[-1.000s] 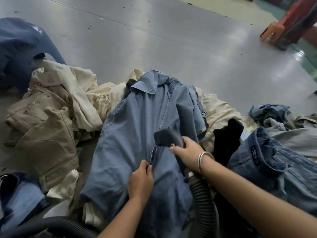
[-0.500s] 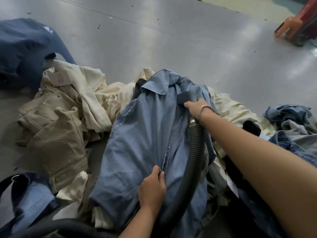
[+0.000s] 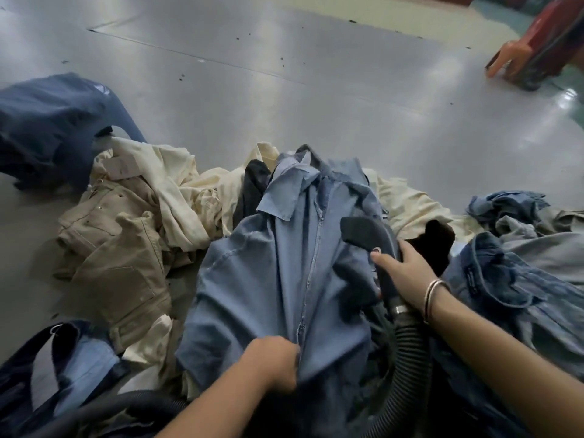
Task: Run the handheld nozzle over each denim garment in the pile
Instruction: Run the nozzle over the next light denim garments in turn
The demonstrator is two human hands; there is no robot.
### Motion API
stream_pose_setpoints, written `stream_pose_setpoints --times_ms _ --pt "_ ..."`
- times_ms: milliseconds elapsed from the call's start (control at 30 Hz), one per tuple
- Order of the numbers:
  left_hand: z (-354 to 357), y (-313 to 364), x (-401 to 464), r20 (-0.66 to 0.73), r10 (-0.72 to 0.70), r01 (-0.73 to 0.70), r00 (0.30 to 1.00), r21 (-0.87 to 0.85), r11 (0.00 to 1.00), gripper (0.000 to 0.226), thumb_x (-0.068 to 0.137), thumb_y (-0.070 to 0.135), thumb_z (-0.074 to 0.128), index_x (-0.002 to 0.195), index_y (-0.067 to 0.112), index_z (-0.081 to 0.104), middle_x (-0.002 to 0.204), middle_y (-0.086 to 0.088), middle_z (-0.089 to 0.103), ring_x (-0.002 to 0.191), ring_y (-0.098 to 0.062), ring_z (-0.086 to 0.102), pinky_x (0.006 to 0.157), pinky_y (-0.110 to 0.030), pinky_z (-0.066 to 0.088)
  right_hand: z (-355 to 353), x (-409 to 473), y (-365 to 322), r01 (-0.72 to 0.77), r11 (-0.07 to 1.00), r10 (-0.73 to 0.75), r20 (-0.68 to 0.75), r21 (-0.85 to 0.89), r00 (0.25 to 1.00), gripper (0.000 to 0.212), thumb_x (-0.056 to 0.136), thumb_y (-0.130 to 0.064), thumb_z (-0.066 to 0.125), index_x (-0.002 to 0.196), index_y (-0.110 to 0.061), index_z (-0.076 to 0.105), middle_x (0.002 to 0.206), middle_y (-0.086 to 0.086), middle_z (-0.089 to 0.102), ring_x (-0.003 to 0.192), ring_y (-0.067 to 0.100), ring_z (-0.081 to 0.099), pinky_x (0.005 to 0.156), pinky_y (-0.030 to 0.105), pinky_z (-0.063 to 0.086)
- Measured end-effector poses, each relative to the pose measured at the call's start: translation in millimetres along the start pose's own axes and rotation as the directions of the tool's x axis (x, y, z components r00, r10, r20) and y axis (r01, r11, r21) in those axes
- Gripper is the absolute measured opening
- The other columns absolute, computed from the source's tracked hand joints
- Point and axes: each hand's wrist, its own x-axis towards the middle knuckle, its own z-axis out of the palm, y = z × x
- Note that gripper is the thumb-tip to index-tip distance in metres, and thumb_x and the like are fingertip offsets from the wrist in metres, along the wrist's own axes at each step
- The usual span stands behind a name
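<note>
While my left hand bunches the soft blue denim shirt at its zipper, my right hand grips the matte black nozzle, its flat wedge head pressed on the shirt at two o'clock from the zipper; a ribbed hose trails toward six o'clock.

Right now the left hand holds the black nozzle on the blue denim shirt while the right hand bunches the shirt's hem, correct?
Not quite: the hands are swapped. In the head view the right hand holds the black nozzle on the blue denim shirt, while the left hand bunches the shirt's hem.
</note>
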Motion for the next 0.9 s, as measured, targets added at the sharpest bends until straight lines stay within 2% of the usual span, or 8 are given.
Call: stream_pose_setpoints --times_ms 133,200,300,367,433,567,700,900 --pt "27.9 23.2 -20.2 0.389 0.003 -0.008 0.921 0.012 1.0 0.045 0.098 0.032 0.042 0.135 0.006 0.05 0.139 -0.015 0.049 0.127 -0.034 0.046 0.108 -0.043 0.035 -2.9 -44.5 16.7 0.006 1.0 -0.006 0.054 -0.007 0.999 0.019 0.088 -0.023 0.065 0.1 -0.035 0.057 0.092 -0.005 0.066 0.078 0.017 0.064 0.077 0.043 0.054" --pt "29.4 26.2 -21.9 0.341 0.112 -0.116 0.933 -0.01 0.993 0.042 0.098 0.034 0.045 0.13 0.008 0.054 0.136 -0.013 0.053 0.124 -0.032 0.049 0.106 -0.04 0.038 -4.2 -61.3 25.6 -0.014 1.0 0.014 0.076 0.008 0.997 0.025 0.088 -0.026 0.066 0.099 -0.044 0.053 0.094 -0.006 0.067 0.077 0.018 0.063 0.08 0.048 0.054" --pt "-2.0 16.6 -9.9 -0.152 0.116 -0.131 0.982 -0.096 0.987 0.026 0.095 0.032 0.044 0.109 0.016 0.059 0.118 -0.009 0.059 0.109 -0.031 0.056 0.088 -0.039 0.047 -7.4 -77.0 40.9 0.001 0.999 0.0 0.04 -0.033 0.999 0.027 0.087 -0.028 0.067 0.1 -0.047 0.052 0.101 -0.007 0.068 0.089 0.019 0.065 0.084 0.048 0.054" --pt "-29.0 3.3 14.2 -0.563 -0.05 -0.121 0.825 -0.262 0.957 0.021 0.094 0.027 0.05 0.112 0.018 0.056 0.118 -0.004 0.052 0.11 -0.026 0.052 0.089 -0.038 0.044 -7.2 -82.5 51.0 -0.023 1.0 0.023 0.04 -0.001 0.999 0.028 0.087 -0.025 0.066 0.099 -0.046 0.052 0.102 -0.011 0.068 0.094 0.015 0.066 0.087 0.047 0.053" --pt "-56.9 -8.5 46.1 -0.697 -0.212 -0.027 0.685 -0.315 0.949 0.04 0.091 0.031 0.058 0.127 0.017 0.048 0.13 -0.006 0.044 0.118 -0.026 0.045 0.096 -0.038 0.038 -4.7 -84.3 59.8 -0.085 0.996 0.083 0.053 0.034 0.995 0.029 0.088 -0.024 0.065 0.106 -0.043 0.053 0.102 -0.013 0.068 0.095 0.013 0.065 0.089 0.047 0.053" --pt "-87.6 -34.5 102.7 -0.39 -0.528 0.254 0.754 -0.568 0.783 0.097 0.079 0.056 0.067 0.149 0.012 0.017 0.154 -0.012 0.024 0.14 -0.031 0.027 0.11 -0.043 0.027 4.3 -76.1 69.5 -0.082 0.995 0.079 0.066 0.051 0.995 0.044 0.088 -0.026 0.065 0.129 -0.032 0.049 0.109 -0.021 0.064 0.101 -0.004 0.06 0.09 0.021 0.048" --pt "-80.8 -52.8 119.7 -0.319 -0.551 0.16 0.771 -0.74 0.653 0.041 0.099 0.027 0.044 0.132 0.004 0.051 0.134 -0.018 0.054 0.124 -0.037 0.05 0.099 -0.039 0.039 9.6 -65.7 67.8 -0.06 0.998 0.058 0.067 0.024 0.996 0.038 0.087 -0.028 0.066 0.123 -0.036 0.054 0.097 -0.02 0.069 0.091 -0.005 0.064 0.089 0.028 0.052" --pt "-30.8 -104.2 56.1 -0.03 -0.819 -0.075 0.573 -0.997 -0.017 0.035 0.093 0.019 0.051 0.117 -0.003 0.062 0.119 -0.021 0.062 0.106 -0.034 0.057 0.087 -0.038 0.043 10.5 -73.7 68.4 -0.018 1.0 0.017 0.073 0.019 0.997 0.037 0.086 -0.028 0.066 0.117 -0.043 0.052 0.093 -0.027 0.068 0.088 -0.006 0.063 0.084 0.028 0.052"
